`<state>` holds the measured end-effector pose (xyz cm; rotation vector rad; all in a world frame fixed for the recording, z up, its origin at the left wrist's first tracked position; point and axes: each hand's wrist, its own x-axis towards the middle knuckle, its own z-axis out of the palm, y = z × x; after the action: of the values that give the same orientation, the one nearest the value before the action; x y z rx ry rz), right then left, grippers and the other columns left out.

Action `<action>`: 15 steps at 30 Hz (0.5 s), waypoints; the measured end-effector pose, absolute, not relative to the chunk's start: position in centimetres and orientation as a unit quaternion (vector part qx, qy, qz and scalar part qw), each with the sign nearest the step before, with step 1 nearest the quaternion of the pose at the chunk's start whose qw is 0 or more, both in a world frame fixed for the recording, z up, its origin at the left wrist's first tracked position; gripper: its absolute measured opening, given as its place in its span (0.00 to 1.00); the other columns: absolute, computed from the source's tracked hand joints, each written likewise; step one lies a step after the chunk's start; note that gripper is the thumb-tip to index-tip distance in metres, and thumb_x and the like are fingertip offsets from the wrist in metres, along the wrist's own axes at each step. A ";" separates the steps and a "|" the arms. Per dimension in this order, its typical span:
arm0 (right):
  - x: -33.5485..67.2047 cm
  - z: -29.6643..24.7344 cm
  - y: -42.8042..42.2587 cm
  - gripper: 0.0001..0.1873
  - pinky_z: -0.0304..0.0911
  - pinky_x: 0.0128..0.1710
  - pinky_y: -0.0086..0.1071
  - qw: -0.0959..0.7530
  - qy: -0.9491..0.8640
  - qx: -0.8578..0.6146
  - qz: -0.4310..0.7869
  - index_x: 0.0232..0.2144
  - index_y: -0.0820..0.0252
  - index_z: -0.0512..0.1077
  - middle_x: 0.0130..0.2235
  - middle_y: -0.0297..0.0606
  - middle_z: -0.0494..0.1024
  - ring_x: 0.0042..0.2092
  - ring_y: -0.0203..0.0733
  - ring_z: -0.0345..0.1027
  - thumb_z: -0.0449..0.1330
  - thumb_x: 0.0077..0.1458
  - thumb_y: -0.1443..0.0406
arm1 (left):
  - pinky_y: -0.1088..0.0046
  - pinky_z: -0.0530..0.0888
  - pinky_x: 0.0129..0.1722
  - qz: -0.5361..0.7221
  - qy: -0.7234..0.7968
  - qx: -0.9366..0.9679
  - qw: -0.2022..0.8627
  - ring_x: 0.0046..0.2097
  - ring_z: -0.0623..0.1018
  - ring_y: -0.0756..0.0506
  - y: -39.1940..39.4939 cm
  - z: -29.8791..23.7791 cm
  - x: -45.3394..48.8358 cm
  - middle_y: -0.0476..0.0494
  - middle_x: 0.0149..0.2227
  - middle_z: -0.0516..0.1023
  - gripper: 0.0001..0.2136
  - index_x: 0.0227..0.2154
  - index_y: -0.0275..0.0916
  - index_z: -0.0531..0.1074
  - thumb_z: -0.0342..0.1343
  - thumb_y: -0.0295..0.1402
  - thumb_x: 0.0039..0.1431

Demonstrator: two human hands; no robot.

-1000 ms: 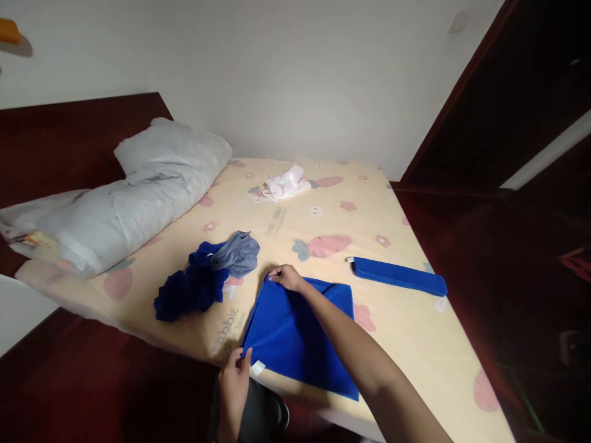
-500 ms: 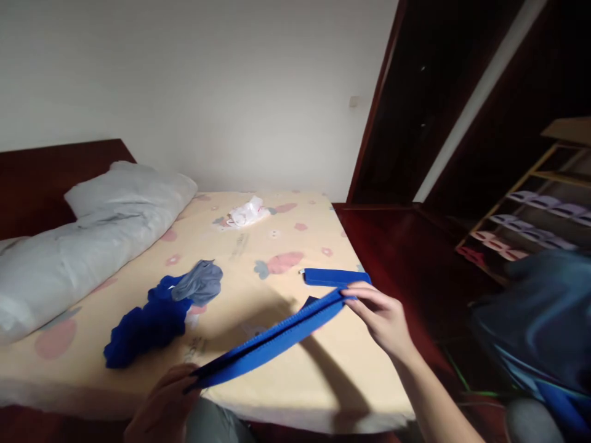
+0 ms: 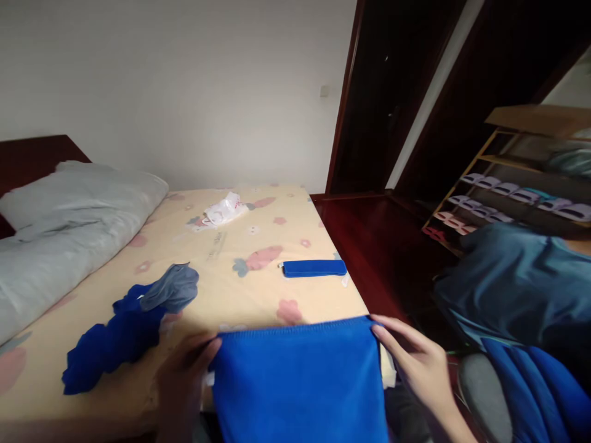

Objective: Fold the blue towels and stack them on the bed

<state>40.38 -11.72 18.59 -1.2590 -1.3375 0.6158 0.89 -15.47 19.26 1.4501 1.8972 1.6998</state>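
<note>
A bright blue cloth garment (image 3: pixel 300 381) hangs stretched at the bed's near edge, its stitched upper hem level and its lower part out of frame. My left hand (image 3: pixel 187 369), in shadow, pinches the hem's left corner. The right corner is pinched between thumb and fingers of my right hand (image 3: pixel 410 351). Beyond it, a blue cloth folded into a narrow strip (image 3: pixel 314 268) lies on the bed, with small white tags at its ends. To the left is a crumpled blue cloth pile (image 3: pixel 115 338), with a grey cloth (image 3: pixel 173 288) on top of it.
The bed (image 3: pixel 258 295) has a cream sheet with a carrot print. A white plastic bag (image 3: pixel 226 209) lies toward its far end, a grey quilt (image 3: pixel 83 227) on the left. At right are a shoe rack (image 3: pixel 498 160) and clothes piled on a chair-like support (image 3: pixel 512 283).
The blue garment has turned from a narrow slanted band to a spread, hanging panel. My left hand has risen and my right hand has lowered slightly. The view has shifted right.
</note>
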 end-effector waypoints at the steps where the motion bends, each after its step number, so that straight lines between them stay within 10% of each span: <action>1: 40.0 17.4 -9.9 0.15 0.75 0.46 0.39 0.564 -0.551 -0.540 0.295 0.40 0.55 0.82 0.42 0.41 0.83 0.43 0.49 0.78 0.69 0.51 0.55 | 0.69 0.82 0.36 0.569 0.649 0.485 0.143 0.36 0.82 0.43 -13.3 18.5 1.4 0.48 0.32 0.82 0.09 0.29 0.43 0.80 0.66 0.41 0.48; 9: 34.4 5.8 6.1 0.27 0.71 0.47 0.42 0.501 -0.494 -0.605 0.374 0.48 0.63 0.74 0.44 0.49 0.81 0.46 0.51 0.76 0.63 0.52 0.51 | 0.69 0.76 0.41 0.478 0.677 0.496 0.259 0.41 0.81 0.43 2.4 7.8 1.5 0.37 0.37 0.82 0.16 0.39 0.34 0.75 0.60 0.43 0.55; 15: 36.3 -1.9 -5.1 0.17 0.68 0.38 0.38 0.305 -0.607 -0.660 0.323 0.37 0.53 0.72 0.37 0.41 0.82 0.39 0.51 0.78 0.54 0.59 0.49 | 0.71 0.66 0.29 0.256 0.741 0.614 0.091 0.28 0.76 0.44 -9.3 0.4 1.8 0.44 0.26 0.77 0.16 0.26 0.41 0.71 0.51 0.47 0.62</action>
<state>36.32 -5.05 -1.90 -1.7468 -1.6061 0.8545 1.78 -9.26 0.38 1.8256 2.2026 0.7600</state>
